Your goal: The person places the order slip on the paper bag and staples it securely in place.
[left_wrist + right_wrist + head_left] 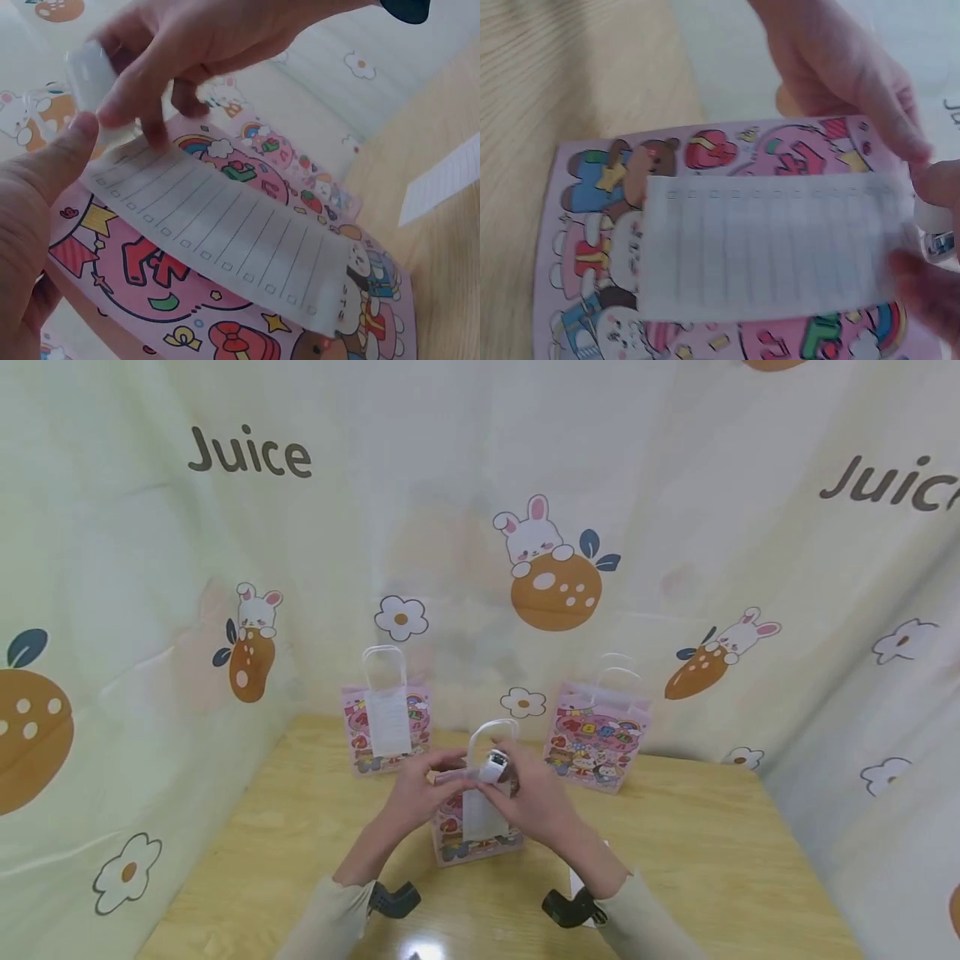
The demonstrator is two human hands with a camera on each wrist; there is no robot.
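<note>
A pink cartoon paper bag (452,847) with white handles stands on the table in front of me. Over its front hangs a white lined checklist sheet (484,818), its top end at the bag's rim. My left hand (418,787) pinches the bag's top edge, thumb on the near side and fingers behind. In my right hand (538,793) is a small white stapler (492,767), held at the rim over the top of the sheet. In the left wrist view, the stapler (91,73) sits close to the left thumb. The right fingers partly hide its jaws.
A similar pink bag (356,727) with a sheet on its front stands at the back left. Another pink bag (600,739), without a visible sheet, stands at the back right. A loose lined sheet (446,180) lies on the wooden table (697,860), partly under my right forearm. Printed curtains (450,460) surround the table.
</note>
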